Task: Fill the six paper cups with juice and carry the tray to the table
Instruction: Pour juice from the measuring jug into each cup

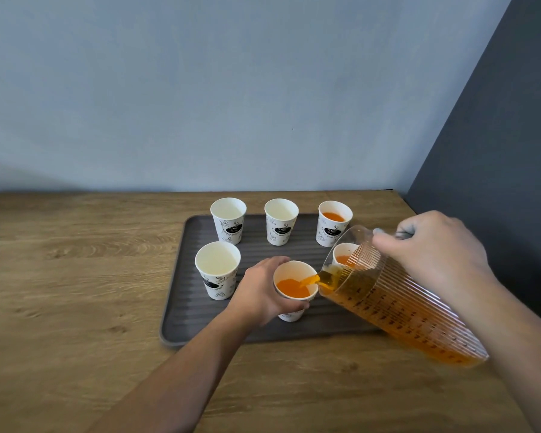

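Nearest the camera, two bare forearms reach out over a wooden counter [75, 276]. On the right, the right hand [431, 254] is closed around the handle of a clear ribbed pitcher [397, 304], tipped steeply to the left so that orange juice [310, 280] runs from its spout into the near middle cup [294, 289]. That cup is steadied by the left hand [263, 292], whose fingers wrap its left and near side just under the rim; juice covers its bottom and stands well below the rim.

All six paper cups stand upright on a dark ribbed tray [200, 307], in two rows of three. In the far row, the far right cup [334, 223] already has juice in it, while the far middle cup [281, 220] and the far left cup [228, 220] show only white inside. In the near row, the near right cup [342, 256], partly hidden behind the pitcher's mouth, has juice, and the near left cup [217, 270] looks empty. So the filling seems about half done.

Paper cups like these are likely light and soft-walled: a hard squeeze near the rim would buckle one and spill it, so a light hold lower on the body suits better. The pitcher looks heavy, being well filled, and is best held by the handle. The tray, once loaded, will probably want a hand under each short edge and a level carry.
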`<action>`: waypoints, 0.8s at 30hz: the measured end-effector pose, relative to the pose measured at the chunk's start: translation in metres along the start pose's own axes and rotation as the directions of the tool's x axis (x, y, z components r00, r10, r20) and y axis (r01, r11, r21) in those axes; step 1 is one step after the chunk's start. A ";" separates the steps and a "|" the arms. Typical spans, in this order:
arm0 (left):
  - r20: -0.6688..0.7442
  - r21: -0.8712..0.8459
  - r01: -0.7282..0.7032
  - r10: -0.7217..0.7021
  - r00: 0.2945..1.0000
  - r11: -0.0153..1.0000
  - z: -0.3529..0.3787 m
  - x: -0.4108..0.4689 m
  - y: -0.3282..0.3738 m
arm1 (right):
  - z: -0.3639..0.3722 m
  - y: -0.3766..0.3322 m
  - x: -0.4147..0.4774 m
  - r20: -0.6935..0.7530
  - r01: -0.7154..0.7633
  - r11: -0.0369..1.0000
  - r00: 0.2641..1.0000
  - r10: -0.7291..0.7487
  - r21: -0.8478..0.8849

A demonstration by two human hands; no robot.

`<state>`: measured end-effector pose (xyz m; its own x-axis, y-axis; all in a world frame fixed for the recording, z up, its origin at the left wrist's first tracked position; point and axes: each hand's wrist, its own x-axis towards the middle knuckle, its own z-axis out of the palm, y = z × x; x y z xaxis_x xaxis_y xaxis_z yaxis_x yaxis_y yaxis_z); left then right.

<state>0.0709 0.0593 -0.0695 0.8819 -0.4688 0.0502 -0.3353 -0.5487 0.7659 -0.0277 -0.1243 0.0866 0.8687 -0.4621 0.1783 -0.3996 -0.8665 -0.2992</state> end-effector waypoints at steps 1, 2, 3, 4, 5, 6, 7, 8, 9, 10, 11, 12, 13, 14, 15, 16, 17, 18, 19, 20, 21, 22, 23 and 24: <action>0.001 0.000 0.000 0.000 1.000 1.000 0.000 0.000 0.000 | 0.000 0.000 0.000 0.001 -0.002 1.000 1.000 0.002 0.001; 0.004 0.001 0.002 -0.002 1.000 1.000 0.000 0.000 0.000 | 0.001 0.000 0.001 0.001 -0.003 1.000 1.000 0.003 0.001; 0.004 0.001 0.003 -0.003 1.000 1.000 0.000 0.000 0.000 | 0.001 0.000 0.001 0.001 -0.004 1.000 1.000 0.004 -0.001; 0.004 0.001 0.002 -0.002 1.000 1.000 0.000 0.000 0.000 | 0.001 0.000 0.001 -0.003 -0.005 1.000 1.000 0.005 -0.002; 0.002 0.000 -0.001 0.001 1.000 1.000 0.000 -0.001 0.000 | 0.001 0.000 0.002 -0.006 -0.007 1.000 1.000 0.007 -0.005; -0.001 -0.001 -0.003 0.003 1.000 1.000 0.000 -0.001 0.000 | 0.001 0.000 0.002 -0.009 -0.007 1.000 1.000 0.007 -0.009; -0.005 0.000 -0.005 0.005 1.000 1.000 0.000 -0.001 0.000 | 0.001 0.000 0.001 -0.012 -0.007 1.000 1.000 0.007 -0.013; -0.006 0.000 -0.006 0.006 1.000 1.000 0.000 0.000 0.000 | 0.001 0.000 0.001 -0.016 -0.007 1.000 1.000 0.007 -0.015; -0.006 0.000 -0.005 0.005 1.000 1.000 0.000 0.000 0.000 | 0.001 0.000 0.001 -0.018 -0.007 1.000 1.000 0.007 -0.016; -0.004 -0.001 -0.003 0.003 1.000 1.000 0.000 0.000 0.000 | 0.001 0.000 0.001 -0.019 -0.007 1.000 1.000 0.007 -0.016; -0.003 -0.003 -0.003 0.003 1.000 1.000 0.000 0.000 0.000 | 0.001 0.000 0.001 -0.019 -0.006 1.000 1.000 0.005 -0.017; -0.001 -0.005 -0.003 0.003 1.000 1.000 0.000 0.000 0.000 | 0.001 0.000 0.001 -0.019 -0.002 1.000 1.000 0.002 -0.018; -0.002 -0.005 -0.004 0.004 1.000 1.000 0.000 0.000 0.000 | 0.000 0.000 0.001 -0.020 0.001 1.000 1.000 -0.001 -0.020; -0.003 -0.005 -0.005 0.005 1.000 1.000 0.000 0.000 0.000 | 0.000 0.000 0.001 -0.022 0.004 1.000 1.000 -0.005 -0.021; -0.005 -0.004 -0.006 0.006 1.000 1.000 0.000 -0.001 0.000 | -0.001 -0.001 0.001 -0.024 0.007 1.000 1.000 -0.007 -0.023; -0.004 -0.006 -0.003 0.003 1.000 1.000 0.000 -0.001 0.000 | -0.001 -0.001 0.001 -0.027 0.008 1.000 1.000 -0.008 -0.022; -0.004 -0.009 -0.002 0.002 1.000 1.000 0.000 -0.001 0.000 | -0.001 0.000 0.002 -0.029 0.008 1.000 1.000 -0.009 -0.022; -0.003 -0.011 -0.001 0.000 1.000 1.000 0.000 0.000 0.000 | -0.001 0.000 0.002 -0.032 0.009 1.000 0.999 -0.010 -0.023; -0.004 -0.011 0.000 0.000 1.000 1.000 0.000 0.000 0.001 | -0.002 -0.001 0.002 -0.034 0.011 1.000 0.999 -0.012 -0.025; -0.003 -0.011 0.000 -0.001 1.000 1.000 0.000 0.000 0.001 | -0.002 -0.001 0.002 -0.036 0.014 1.000 0.999 -0.015 -0.025; -0.003 -0.012 0.001 -0.001 1.000 1.000 0.000 0.000 0.001 | -0.002 -0.001 0.002 -0.037 0.018 1.000 0.999 -0.019 -0.023; -0.002 -0.013 0.000 -0.001 1.000 1.000 0.000 0.000 0.001 | -0.003 -0.002 0.001 -0.039 0.022 1.000 0.999 -0.023 -0.022; -0.001 -0.012 0.000 0.000 1.000 1.000 0.000 0.000 0.001 | -0.003 -0.002 0.001 -0.042 0.025 0.999 0.999 -0.026 -0.020; 0.001 -0.010 -0.001 0.001 1.000 1.000 -0.001 0.000 0.001 | -0.003 -0.002 0.001 -0.045 0.029 0.999 0.999 -0.030 -0.018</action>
<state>0.0705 0.0590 -0.0682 0.8814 -0.4696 0.0503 -0.3327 -0.5417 0.7719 -0.0269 -0.1236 0.0905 0.8661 -0.4443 0.2289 -0.3797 -0.8828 -0.2767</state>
